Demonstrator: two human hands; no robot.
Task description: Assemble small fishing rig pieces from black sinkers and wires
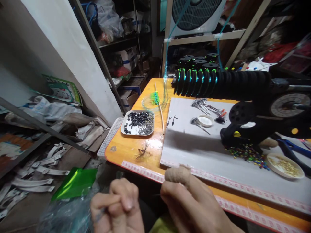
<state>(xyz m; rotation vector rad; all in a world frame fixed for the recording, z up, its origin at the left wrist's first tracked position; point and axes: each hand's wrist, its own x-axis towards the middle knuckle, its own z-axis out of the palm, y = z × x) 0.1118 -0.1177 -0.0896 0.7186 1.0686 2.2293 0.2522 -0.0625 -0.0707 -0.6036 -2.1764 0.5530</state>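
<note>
My left hand [119, 205] is low in front of the table edge, fingers curled and pressed together in a pinch. Opposite it, my right hand [194, 202] is also closed, with a tan wrap [178, 174] around one finger. Whatever thin thing either hand pinches is too fine to make out. Just beyond them, a pink-and-white measuring tape [143, 171] runs along the table's front edge. A small tangle of brown strands [143, 152] lies on the orange table [128, 147]. Behind it sits a white tray [123, 129] of small black tubular pieces and tiny metal parts.
A grey-white board [194, 152] carries bundles of metal pieces [201, 105], a small white dish [206, 120], coloured beads [247, 155] and a dish of gold-coloured bits [284, 165]. A black spool machine [223, 81] overhangs it. A stick [161, 118] lies beside the tray; pliers [293, 149] are at right.
</note>
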